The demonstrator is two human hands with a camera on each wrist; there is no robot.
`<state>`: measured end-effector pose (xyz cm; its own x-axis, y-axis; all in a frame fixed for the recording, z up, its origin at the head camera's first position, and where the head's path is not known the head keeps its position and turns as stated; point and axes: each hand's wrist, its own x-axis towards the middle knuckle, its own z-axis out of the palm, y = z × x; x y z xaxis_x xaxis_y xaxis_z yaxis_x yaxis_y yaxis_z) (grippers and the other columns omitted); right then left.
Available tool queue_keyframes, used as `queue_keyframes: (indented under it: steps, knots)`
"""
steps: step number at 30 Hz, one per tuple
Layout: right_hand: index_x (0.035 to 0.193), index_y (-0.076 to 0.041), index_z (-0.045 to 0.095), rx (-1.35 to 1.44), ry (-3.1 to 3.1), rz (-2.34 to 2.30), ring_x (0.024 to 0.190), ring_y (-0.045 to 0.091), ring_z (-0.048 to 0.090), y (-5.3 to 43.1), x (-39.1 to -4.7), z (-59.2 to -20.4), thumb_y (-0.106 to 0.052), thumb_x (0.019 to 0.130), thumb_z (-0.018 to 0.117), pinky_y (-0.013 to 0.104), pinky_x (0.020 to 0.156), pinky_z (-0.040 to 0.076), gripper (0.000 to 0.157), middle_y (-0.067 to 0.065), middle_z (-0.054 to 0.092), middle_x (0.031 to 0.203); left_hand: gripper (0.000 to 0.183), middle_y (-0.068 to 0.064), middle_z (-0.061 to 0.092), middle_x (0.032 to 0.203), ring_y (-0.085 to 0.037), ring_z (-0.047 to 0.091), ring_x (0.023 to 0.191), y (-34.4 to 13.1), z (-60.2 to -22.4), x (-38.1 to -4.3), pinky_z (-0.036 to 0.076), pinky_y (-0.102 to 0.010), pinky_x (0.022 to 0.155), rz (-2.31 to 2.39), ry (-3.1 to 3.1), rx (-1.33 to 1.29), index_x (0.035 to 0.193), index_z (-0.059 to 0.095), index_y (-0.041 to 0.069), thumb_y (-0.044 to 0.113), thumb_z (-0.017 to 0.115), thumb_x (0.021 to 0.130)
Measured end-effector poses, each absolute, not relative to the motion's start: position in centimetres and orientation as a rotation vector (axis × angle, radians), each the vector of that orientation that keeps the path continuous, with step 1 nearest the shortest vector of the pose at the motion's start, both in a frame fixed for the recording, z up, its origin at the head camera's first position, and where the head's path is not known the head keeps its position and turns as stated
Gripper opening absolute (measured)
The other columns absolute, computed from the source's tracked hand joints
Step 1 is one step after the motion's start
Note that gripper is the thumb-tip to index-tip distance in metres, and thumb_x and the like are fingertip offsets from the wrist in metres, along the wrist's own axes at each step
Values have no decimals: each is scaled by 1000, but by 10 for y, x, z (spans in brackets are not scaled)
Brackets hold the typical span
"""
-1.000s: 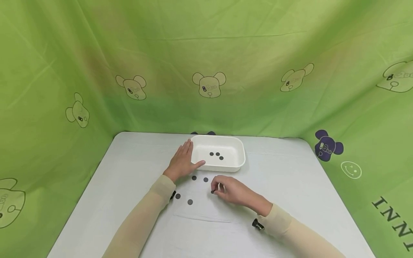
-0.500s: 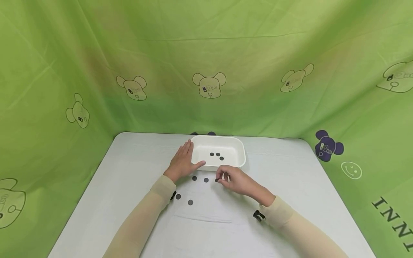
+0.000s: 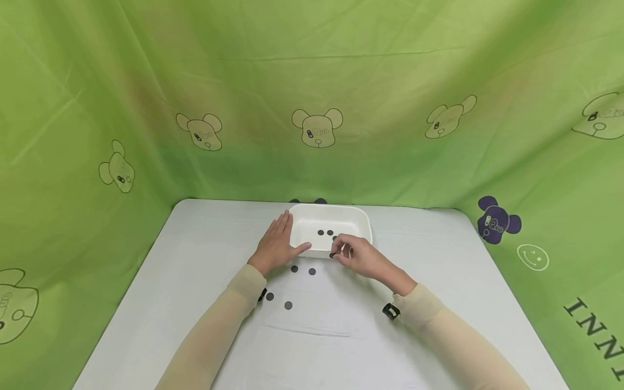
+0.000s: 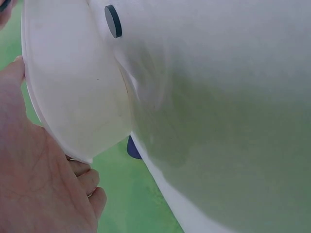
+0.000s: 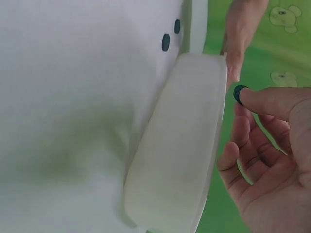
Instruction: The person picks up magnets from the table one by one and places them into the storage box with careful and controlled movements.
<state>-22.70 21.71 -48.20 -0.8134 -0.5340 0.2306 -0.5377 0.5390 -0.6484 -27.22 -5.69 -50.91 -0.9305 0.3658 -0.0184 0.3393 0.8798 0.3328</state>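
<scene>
My left hand (image 3: 275,245) lies along the left end of a white rectangular tray (image 3: 351,225), fingers straight and thumb over the near rim. In the left wrist view the palm (image 4: 43,184) is beside the tray's rim. My right hand (image 3: 358,254) pinches a small black disc (image 5: 238,94) between thumb and fingertips, over the tray's near rim. Inside the tray lie a black disc (image 3: 320,232), another black disc (image 3: 330,233) close by, and a third partly hidden behind my right hand.
On the white tabletop (image 3: 414,260), in front of the tray, lie several more black discs (image 3: 312,271), some beside my left wrist. Green cloth (image 3: 253,173) with printed bear heads encloses the table at the back and both sides.
My right hand has moved away from me and slightly right with the pinched disc, from over the table to the tray's near rim. The left hand stays in place.
</scene>
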Motion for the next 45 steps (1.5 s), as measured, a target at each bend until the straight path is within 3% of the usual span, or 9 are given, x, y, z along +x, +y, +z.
queue_keyframes:
  steps: [19, 28, 34, 45]
  knots:
    - [101, -6, 70, 821, -2805, 1139, 83, 14, 62, 228, -266, -483, 1, 96, 77, 26, 73, 54, 11, 4, 73, 98, 112, -15, 2, 181, -28, 5, 167, -58, -511, -274, 3, -38, 136, 514, 2962, 553, 172, 6, 1, 78, 47, 101]
    - [102, 2, 70, 797, -2873, 1137, 85, 16, 62, 228, -275, -487, 1, 95, 77, 27, 76, 54, 10, 6, 72, 95, 111, -16, 4, 180, -31, 9, 167, -57, -511, -275, 5, -40, 136, 516, 2969, 558, 171, 9, -1, 76, 49, 102]
    - [99, -1, 70, 780, -2935, 1098, 82, 16, 61, 227, -282, -488, 2, 94, 76, 28, 73, 52, 9, 3, 70, 91, 109, -17, 5, 180, -32, 9, 167, -57, -510, -275, 5, -40, 136, 544, 2967, 558, 171, 10, -2, 71, 54, 103]
    - [94, -6, 68, 801, -3073, 979, 74, 13, 57, 223, -297, -490, 2, 93, 75, 29, 70, 51, 10, 3, 68, 87, 112, -15, 2, 181, -30, 7, 167, -58, -513, -276, 4, -39, 136, 506, 2968, 566, 171, 8, 0, 78, 46, 102]
